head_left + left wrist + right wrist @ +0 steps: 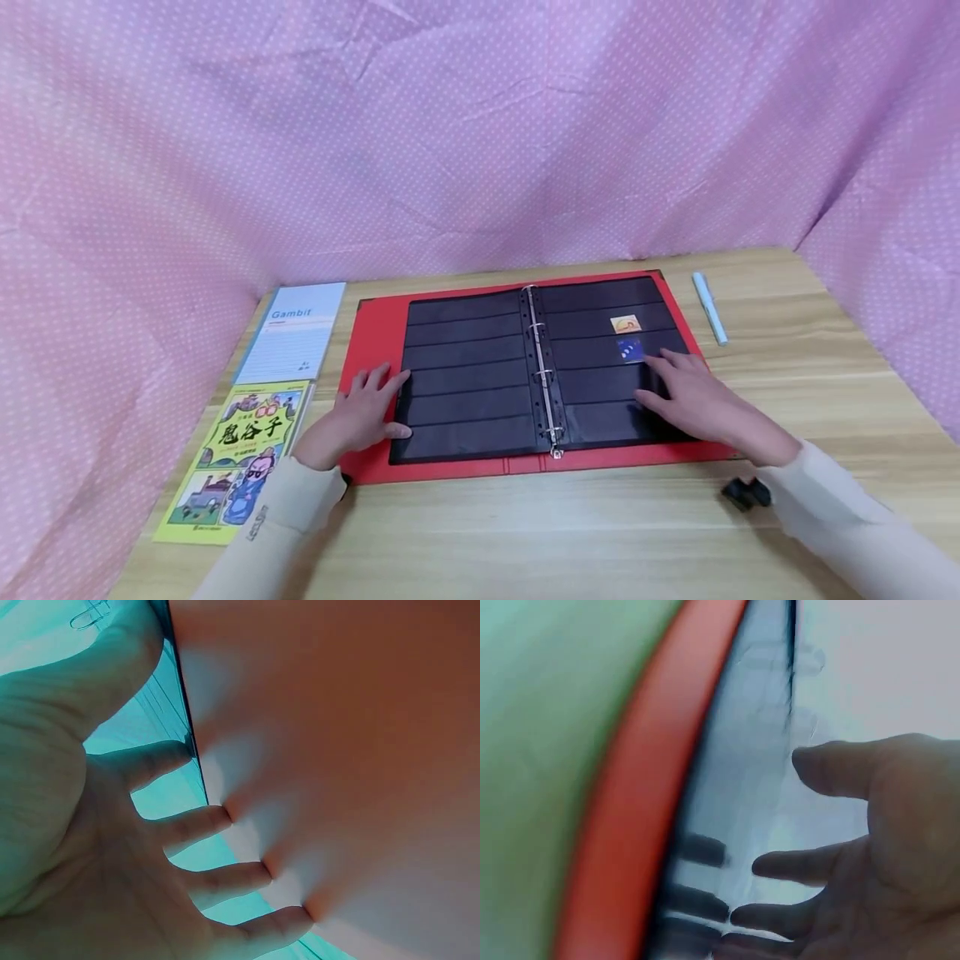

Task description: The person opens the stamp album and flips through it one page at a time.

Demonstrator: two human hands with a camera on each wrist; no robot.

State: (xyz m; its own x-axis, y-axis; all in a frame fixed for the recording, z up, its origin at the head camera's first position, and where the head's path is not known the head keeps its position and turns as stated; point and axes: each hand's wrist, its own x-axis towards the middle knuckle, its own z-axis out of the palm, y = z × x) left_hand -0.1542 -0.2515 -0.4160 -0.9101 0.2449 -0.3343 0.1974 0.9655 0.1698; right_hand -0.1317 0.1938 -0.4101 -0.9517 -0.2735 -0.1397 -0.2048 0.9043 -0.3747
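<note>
Red binder lies opened flat mid-desk, btwn notebook & pen, prob. so both black pgs are reachable. L hand: fingers spread, grasping nothing, at L pg edge, prob. steadying it. R hand: fingers relaxed, nothing held, over R pg nr blue card; contact unclear. Orange card just above; pg strips prob. keep both from slipping.
</note>
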